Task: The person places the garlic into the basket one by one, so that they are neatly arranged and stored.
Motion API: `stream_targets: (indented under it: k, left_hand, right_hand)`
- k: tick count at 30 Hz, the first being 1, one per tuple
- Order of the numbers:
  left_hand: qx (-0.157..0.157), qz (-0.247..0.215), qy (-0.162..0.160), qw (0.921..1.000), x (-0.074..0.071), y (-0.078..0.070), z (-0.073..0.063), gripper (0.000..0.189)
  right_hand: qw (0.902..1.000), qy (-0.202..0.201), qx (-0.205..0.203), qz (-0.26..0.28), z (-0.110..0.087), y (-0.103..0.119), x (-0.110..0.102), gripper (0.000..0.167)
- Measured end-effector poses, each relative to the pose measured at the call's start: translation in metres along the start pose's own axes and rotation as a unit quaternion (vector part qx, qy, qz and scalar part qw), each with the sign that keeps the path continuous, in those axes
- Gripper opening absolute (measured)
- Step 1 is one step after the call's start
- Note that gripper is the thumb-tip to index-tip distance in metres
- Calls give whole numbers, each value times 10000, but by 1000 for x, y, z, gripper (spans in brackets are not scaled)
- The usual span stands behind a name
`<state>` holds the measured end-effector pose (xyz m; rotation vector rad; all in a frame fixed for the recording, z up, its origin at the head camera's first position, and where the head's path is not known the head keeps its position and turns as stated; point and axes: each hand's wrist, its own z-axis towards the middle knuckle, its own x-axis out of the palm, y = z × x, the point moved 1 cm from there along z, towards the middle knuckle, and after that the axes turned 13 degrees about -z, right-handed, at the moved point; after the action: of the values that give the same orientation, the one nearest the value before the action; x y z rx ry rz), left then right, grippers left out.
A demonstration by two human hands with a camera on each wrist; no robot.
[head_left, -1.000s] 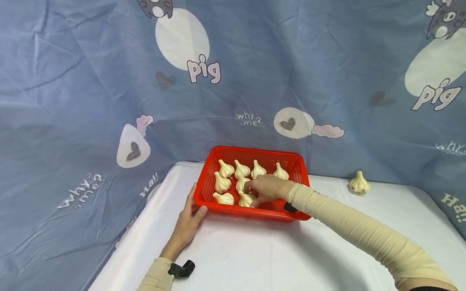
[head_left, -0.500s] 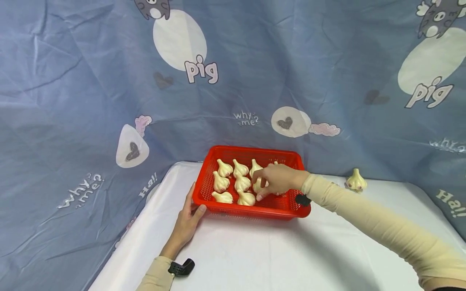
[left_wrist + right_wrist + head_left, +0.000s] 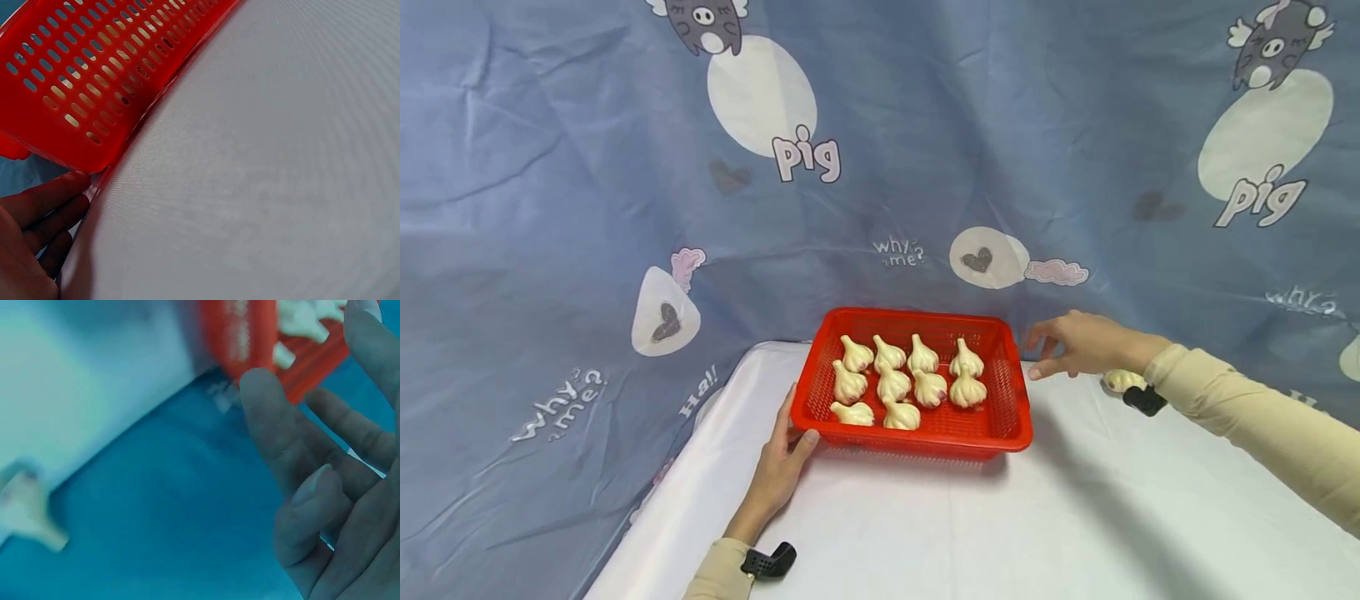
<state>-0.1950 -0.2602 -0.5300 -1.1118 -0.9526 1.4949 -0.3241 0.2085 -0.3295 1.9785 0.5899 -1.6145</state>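
Note:
A red plastic basket [image 3: 917, 435] with slotted walls stands on the white tabletop, holding several pale garlic bulbs [image 3: 931, 388] in loose rows. My left hand [image 3: 777, 468] holds its near left corner, thumb at the front rim and fingers along the left side. In the left wrist view, fingertips [image 3: 76, 181] touch the basket's lower corner. My right hand [image 3: 1086, 343] hovers just right of the basket, fingers loosely bent and nothing between them. Beyond its wrist, one more garlic bulb [image 3: 1122, 381] lies on the table, partly hidden; the right wrist view shows this bulb [image 3: 28, 509] blurred.
A blue patterned cloth [image 3: 865, 192] hangs behind the table and along its left side. The white tabletop [image 3: 910, 525] stretches in front of the basket and to its right.
My right hand has let go of a garlic bulb inside the basket, lifted out and moved right toward the lone bulb. The left hand keeps its place at the corner.

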Motion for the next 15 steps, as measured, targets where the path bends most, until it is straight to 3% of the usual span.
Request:
stream_targets:
  k: [8,15]
  left_hand:
    - [-34,-10,-34,10000,-1,0,-1,82]
    - [-19,-8,10,10000,1,0,0,82]
  right_hand:
    - [9941,-266,590,-870,-51,-45,-18,51]
    - [9914,9,1087,-725,-82,-80,-3,59]
